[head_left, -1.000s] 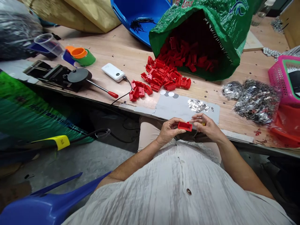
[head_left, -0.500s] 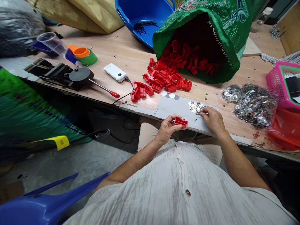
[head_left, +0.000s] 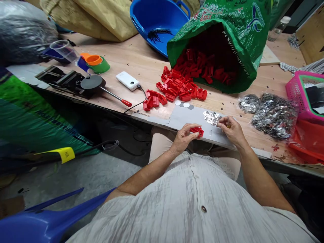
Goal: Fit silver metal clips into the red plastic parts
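Note:
My left hand (head_left: 184, 139) is closed on a small red plastic housing (head_left: 197, 131) just over the table's front edge, thumb and fingers gripping it from the left. To the right, my right hand (head_left: 232, 130) has its thumb and fingertips pinched together beside a heap of small shiny metal pieces (head_left: 211, 117). Whatever lies between those fingertips is too small to make out. A yellowish spot shows at the fingers of that hand. Under the heap is a grey sheet (head_left: 177, 117), with several flat round discs (head_left: 186, 105) at its back left corner.
Behind the sheet, red housings (head_left: 174, 84) spill from a green sack (head_left: 215, 86). Leftward are a white power bank (head_left: 128, 81) with a cable and a lever tool (head_left: 92, 82). Bagged metal parts (head_left: 274, 114) and a pink basket (head_left: 301, 89) stand right; a blue basin (head_left: 162, 15) sits behind.
My right hand has drawn slightly back from the metal heap, fingers pinched. The red housing has turned in my left hand, with the fingers covering more of it. The view has shifted slightly.

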`<state>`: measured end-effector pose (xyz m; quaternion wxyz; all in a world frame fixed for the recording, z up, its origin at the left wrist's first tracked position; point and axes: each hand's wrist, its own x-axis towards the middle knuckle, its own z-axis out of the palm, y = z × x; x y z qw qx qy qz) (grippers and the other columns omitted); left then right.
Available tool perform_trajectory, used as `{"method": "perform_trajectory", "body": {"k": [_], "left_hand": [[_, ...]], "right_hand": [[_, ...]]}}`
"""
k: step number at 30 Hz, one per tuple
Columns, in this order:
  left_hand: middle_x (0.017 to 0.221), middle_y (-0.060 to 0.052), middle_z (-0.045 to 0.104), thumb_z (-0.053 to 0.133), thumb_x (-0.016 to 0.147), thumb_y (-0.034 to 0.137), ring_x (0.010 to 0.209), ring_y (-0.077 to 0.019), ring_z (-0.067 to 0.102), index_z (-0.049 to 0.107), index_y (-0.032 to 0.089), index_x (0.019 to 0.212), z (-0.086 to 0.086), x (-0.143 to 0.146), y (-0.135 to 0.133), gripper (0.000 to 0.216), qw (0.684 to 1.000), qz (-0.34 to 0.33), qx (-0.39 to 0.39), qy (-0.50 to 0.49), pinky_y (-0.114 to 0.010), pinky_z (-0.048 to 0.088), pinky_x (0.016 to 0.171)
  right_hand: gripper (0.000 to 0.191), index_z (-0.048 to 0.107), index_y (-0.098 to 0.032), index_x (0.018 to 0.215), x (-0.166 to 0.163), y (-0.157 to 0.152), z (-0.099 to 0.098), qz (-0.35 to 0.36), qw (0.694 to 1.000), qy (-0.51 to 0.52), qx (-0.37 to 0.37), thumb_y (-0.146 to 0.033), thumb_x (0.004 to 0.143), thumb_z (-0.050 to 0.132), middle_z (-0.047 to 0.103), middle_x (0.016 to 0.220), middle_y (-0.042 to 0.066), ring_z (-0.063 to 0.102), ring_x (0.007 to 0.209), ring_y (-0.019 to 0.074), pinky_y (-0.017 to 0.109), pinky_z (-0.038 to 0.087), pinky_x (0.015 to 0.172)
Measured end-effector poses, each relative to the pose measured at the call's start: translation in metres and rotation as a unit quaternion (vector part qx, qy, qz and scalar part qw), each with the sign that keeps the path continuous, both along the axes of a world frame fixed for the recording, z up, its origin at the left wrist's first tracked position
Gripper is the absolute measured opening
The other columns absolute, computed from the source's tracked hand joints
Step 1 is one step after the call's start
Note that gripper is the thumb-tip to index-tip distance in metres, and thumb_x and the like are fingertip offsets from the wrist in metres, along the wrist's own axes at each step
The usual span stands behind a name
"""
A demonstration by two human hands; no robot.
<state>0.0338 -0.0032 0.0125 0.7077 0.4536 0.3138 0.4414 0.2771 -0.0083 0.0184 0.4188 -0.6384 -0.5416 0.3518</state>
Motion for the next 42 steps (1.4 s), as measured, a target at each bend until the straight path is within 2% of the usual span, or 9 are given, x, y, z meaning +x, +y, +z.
{"method": "perform_trajectory", "body": {"k": [2,5,13,23,28,38,42], "left_hand": [[0.111,-0.007,0.058,0.074,0.080,0.033,0.095,-0.0164,0.063,0.073,0.019,0.102,0.003,0.005,0.001,0.026,0.999,0.002,0.026,0.039,-0.030,0.062,0.077],[0.106,-0.006,0.055,0.073,0.081,0.038,0.089,-0.0140,0.063,0.073,0.018,0.097,0.008,0.016,0.001,0.026,0.997,-0.004,0.039,0.070,-0.028,0.062,0.072],[0.094,-0.001,0.055,0.075,0.078,0.041,0.070,-0.0078,0.063,0.067,0.013,0.081,0.015,0.033,-0.001,0.029,0.997,-0.006,0.035,0.073,-0.025,0.059,0.068],[0.077,0.001,0.061,0.077,0.074,0.046,0.067,-0.0089,0.062,0.058,0.014,0.080,0.018,0.034,-0.005,0.038,0.998,-0.028,-0.056,0.012,-0.025,0.056,0.066],[0.076,0.001,0.062,0.078,0.073,0.049,0.068,-0.0093,0.062,0.056,0.014,0.082,0.019,0.034,-0.004,0.042,0.994,-0.048,-0.099,-0.007,-0.027,0.056,0.070],[0.080,0.000,0.064,0.083,0.070,0.044,0.074,-0.0118,0.063,0.055,0.014,0.081,0.020,0.028,-0.002,0.042,0.975,-0.099,-0.191,-0.064,-0.031,0.057,0.072],[0.082,0.000,0.064,0.082,0.071,0.043,0.076,-0.0123,0.064,0.058,0.014,0.084,0.019,0.028,-0.002,0.040,0.973,-0.099,-0.197,-0.067,-0.032,0.057,0.073]], "right_hand": [[0.025,0.056,-0.023,0.086,-0.006,-0.005,0.007,0.018,0.999,0.029,-0.002,-0.040,0.077,0.072,0.061,0.081,-0.001,0.052,0.068,0.0137,0.029,0.039,0.063],[0.024,0.055,-0.024,0.085,-0.018,-0.015,0.019,0.051,0.999,0.018,0.002,-0.040,0.080,0.072,0.060,0.079,-0.001,0.051,0.068,0.0140,0.029,0.039,0.063],[0.016,0.052,-0.025,0.091,-0.036,-0.034,0.040,0.126,0.991,-0.051,0.004,-0.035,0.088,0.064,0.060,0.083,0.000,0.052,0.071,0.0155,0.030,0.040,0.064],[0.021,0.047,-0.026,0.091,-0.041,-0.034,0.040,0.112,0.991,-0.072,0.015,-0.035,0.086,0.065,0.067,0.087,0.001,0.056,0.071,0.0167,0.031,0.043,0.064],[0.021,0.048,-0.027,0.090,-0.044,-0.034,0.043,0.098,0.992,-0.081,0.022,-0.038,0.086,0.065,0.069,0.085,0.002,0.053,0.066,0.0164,0.031,0.041,0.061],[0.016,0.052,-0.026,0.089,-0.044,-0.033,0.039,0.114,0.993,-0.019,0.015,-0.036,0.087,0.066,0.066,0.087,0.001,0.057,0.073,0.0174,0.032,0.043,0.066],[0.015,0.053,-0.025,0.088,-0.044,-0.032,0.042,0.107,0.994,-0.021,0.027,-0.036,0.088,0.064,0.062,0.084,0.001,0.055,0.075,0.0166,0.031,0.042,0.068]]}}
